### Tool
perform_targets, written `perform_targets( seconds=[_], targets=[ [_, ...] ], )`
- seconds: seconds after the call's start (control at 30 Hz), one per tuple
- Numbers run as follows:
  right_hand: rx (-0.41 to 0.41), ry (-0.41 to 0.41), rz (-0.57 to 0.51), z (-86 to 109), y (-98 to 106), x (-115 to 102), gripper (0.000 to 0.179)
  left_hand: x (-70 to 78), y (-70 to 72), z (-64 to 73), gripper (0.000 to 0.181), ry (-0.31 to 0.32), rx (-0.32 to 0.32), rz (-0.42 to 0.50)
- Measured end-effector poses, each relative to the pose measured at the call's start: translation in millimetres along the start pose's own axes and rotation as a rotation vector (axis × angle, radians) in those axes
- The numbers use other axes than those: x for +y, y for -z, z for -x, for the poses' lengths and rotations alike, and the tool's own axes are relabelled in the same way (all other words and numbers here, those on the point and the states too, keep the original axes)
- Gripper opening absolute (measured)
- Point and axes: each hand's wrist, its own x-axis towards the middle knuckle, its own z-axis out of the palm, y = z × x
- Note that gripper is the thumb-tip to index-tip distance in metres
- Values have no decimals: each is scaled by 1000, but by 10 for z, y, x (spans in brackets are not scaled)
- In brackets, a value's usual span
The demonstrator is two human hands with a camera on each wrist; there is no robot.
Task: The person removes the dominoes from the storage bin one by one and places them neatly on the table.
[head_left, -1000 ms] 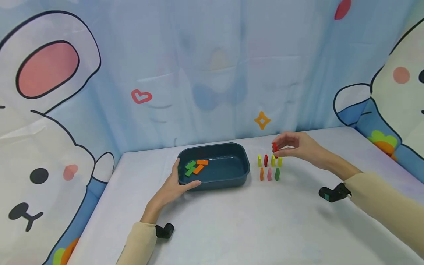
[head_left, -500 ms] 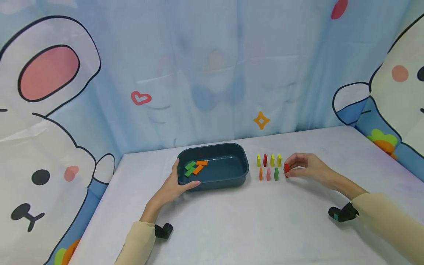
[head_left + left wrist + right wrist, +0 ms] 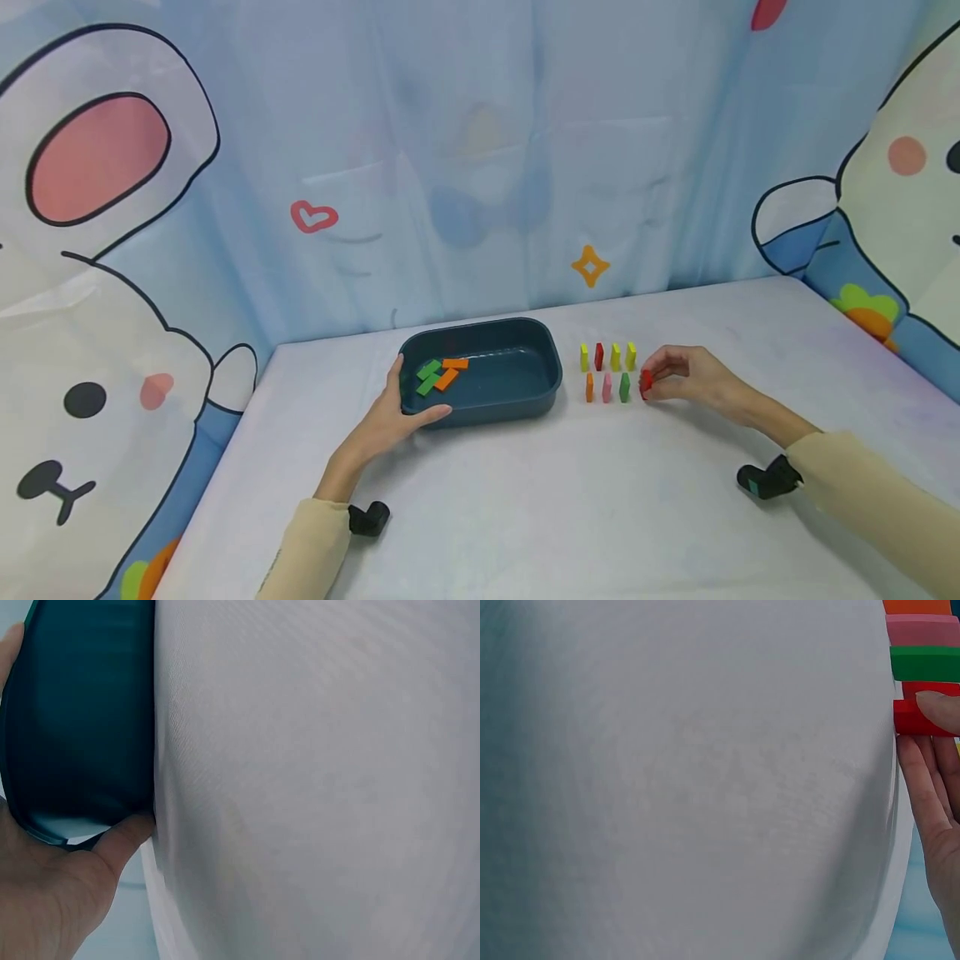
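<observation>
Pinching a red block [image 3: 646,385] upright just beside the green block [image 3: 625,387] with the right hand [image 3: 693,379], probably extending the near row [image 3: 607,388]; clasping the tray [image 3: 502,412] with the left hand [image 3: 386,421], likely steadying it.

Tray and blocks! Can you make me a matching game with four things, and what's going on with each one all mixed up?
1. Left hand
2. Right hand
3. Pink block
4. Tray

A. between an orange block and a green block
B. has green pieces and orange pieces inside
C. pinching a red block
D. gripping something dark blue-green

Pairs: 1-D, 2-C, 3-A, 4-B
</observation>
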Motion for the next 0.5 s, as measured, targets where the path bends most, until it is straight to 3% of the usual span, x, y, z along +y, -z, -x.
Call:
perform_targets(
  seconds=[0.5],
  targets=[
    [12,3,18,32,-13,-33,38,0,-1,1,132,-6,8,-11]
  ],
)
